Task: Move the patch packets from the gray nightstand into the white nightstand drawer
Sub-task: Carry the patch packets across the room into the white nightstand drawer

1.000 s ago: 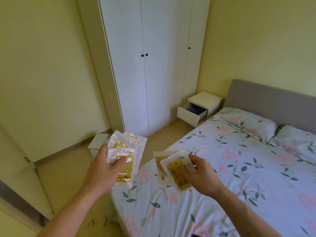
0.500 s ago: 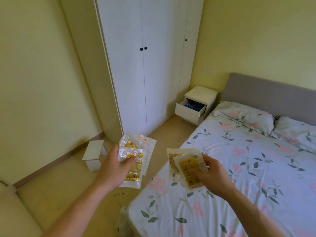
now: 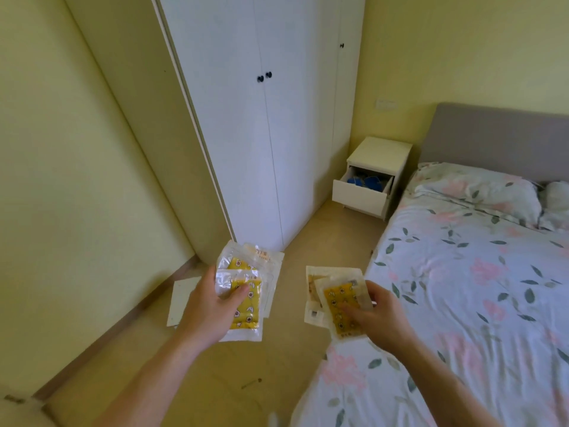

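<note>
Ahead, bed (image 3: 462,288) flanks open white nightstand drawer (image 3: 361,192).

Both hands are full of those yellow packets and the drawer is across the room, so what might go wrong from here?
The left hand holds its fanned packets by thumb pressure only, so one might slip out. The right hand pinches its packets near one edge; they may also slide. The open drawer already holds blue items, so packets might land unevenly.
</note>
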Tool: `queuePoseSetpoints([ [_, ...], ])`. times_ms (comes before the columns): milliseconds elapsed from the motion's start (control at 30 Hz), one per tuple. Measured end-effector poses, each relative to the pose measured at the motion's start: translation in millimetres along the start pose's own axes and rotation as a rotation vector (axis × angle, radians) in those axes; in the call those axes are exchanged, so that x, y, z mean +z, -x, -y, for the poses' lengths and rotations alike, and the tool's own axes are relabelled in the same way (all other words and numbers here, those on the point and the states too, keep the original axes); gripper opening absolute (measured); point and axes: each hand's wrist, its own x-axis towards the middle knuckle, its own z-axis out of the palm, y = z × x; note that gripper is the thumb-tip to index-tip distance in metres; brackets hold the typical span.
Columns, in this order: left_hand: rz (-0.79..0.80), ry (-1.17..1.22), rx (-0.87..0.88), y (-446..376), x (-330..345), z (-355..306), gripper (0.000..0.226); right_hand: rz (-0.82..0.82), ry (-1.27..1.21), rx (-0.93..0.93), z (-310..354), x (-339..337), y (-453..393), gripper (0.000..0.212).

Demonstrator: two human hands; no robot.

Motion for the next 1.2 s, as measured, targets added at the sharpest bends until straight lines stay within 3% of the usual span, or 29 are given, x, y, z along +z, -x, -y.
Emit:
queuePoseSetpoints([
  [233,0.047,0.094,-0.028,-106,-48,16,0.021,-0.018,-0.002,-0.008,50,57,-79,0.026],
  [600,0.221,0.038,0.049,-307,-88,33,0.017,-0.206,-0.044,0.053,89,157,-209,0.026],
  [933,0.607,0.034,0.104,-432,56,-31,0.024,-0.621,-0.06,0.203,76,74,-241,0.018],
  [1200,0.685,0.045,0.054,-541,172,-77,0.029,-0.726,-0.13,0.292,23,-11,-350,0.02],
])
